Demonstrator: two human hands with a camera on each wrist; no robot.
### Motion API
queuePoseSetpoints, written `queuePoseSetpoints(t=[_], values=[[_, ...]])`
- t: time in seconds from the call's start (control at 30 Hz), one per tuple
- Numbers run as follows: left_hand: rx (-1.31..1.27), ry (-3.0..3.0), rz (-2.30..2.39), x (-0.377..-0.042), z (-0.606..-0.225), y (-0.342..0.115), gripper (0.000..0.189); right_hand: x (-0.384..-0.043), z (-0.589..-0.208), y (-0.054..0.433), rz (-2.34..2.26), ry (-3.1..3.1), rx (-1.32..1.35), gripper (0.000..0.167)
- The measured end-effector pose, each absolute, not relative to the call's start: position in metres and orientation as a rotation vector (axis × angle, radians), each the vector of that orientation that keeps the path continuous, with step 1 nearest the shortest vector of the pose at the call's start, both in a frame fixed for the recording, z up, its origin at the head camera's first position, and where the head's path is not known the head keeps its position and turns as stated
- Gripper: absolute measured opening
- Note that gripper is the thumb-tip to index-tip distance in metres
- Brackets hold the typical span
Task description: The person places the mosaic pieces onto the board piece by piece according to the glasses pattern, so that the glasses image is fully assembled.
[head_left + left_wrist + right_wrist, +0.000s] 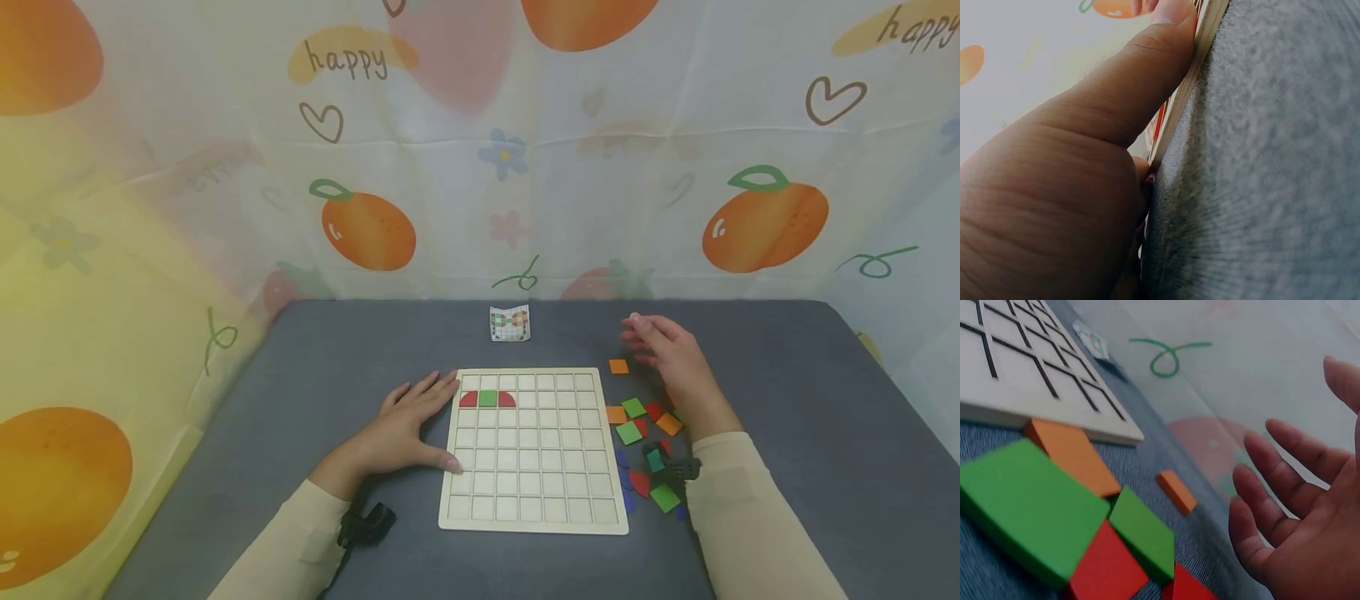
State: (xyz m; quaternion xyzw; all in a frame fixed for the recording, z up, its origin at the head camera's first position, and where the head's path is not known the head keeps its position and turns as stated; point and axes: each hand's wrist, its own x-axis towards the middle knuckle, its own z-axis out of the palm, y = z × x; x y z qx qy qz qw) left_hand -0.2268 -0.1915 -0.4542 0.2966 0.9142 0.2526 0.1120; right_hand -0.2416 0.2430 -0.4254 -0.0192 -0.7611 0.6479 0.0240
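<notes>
A pale wooden grid board (pixel 537 527) lies flat on the table, with a red quarter-round piece (pixel 468 399), a green square (pixel 487 398) and another red quarter-round (pixel 507 400) side by side near its upper left. My left hand (pixel 405 429) rests along the board's left edge, fingers spread and thumb at the rim. In the left wrist view its thumb (pixel 1141 75) lies against the board's side. Beyond the board's right edge my right hand (pixel 670 350) is raised, fingers loosely bent and holding nothing. An orange square (pixel 618 367) lies just left of it.
Right of the board lie scattered green (pixel 664 498), orange (pixel 669 424), red (pixel 640 483) and blue pieces, some partly behind the right wrist. A small printed pattern card (pixel 510 323) stands behind the board, near the fruit-print curtain (pixel 450 167).
</notes>
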Motion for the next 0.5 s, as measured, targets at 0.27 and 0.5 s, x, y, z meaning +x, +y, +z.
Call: queuePoseSetpoints(t=[0.27, 0.5], values=[[0.876, 2.679, 0.738, -0.227, -0.454, -0.192, 0.13, -0.242, -0.438, 0.251, 1.877, -2.556, -0.09, 0.067], [0.866, 2.674, 0.747, -0.227, -0.454, -0.191, 0.131, -0.241, -0.446, 0.253, 1.715, -2.733, 0.03, 0.057]])
